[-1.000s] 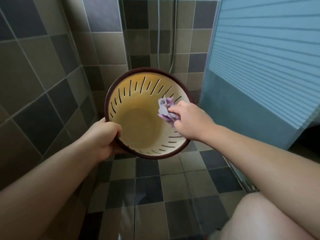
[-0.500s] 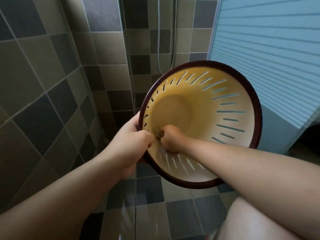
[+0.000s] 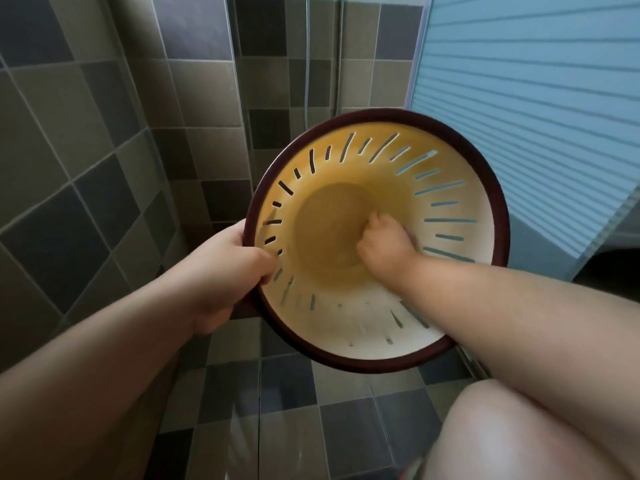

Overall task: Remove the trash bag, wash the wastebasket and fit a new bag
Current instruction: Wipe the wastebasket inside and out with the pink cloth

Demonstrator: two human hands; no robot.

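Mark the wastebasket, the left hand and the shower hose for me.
wastebasket (image 3: 460, 157): head view, on its dark rim, upper right.
left hand (image 3: 221, 268): head view, on the back of the hand gripping the rim.
shower hose (image 3: 307, 64): head view, on the thin line down the tiled wall.

the wastebasket (image 3: 450, 188) mouth faces the camera, but the right hand (image 3: 384, 247) and forearm fill its lower right (upper left lies open). tiled wall (image 3: 86, 168) crowds the left, ribbed door (image 3: 536, 98) the right.

The floor (image 3: 291, 386) is tiled in a checker of grey and beige squares, glossy with faint reflections. It runs below the tiled wall (image 3: 69, 168). Nothing plainly lies on it.
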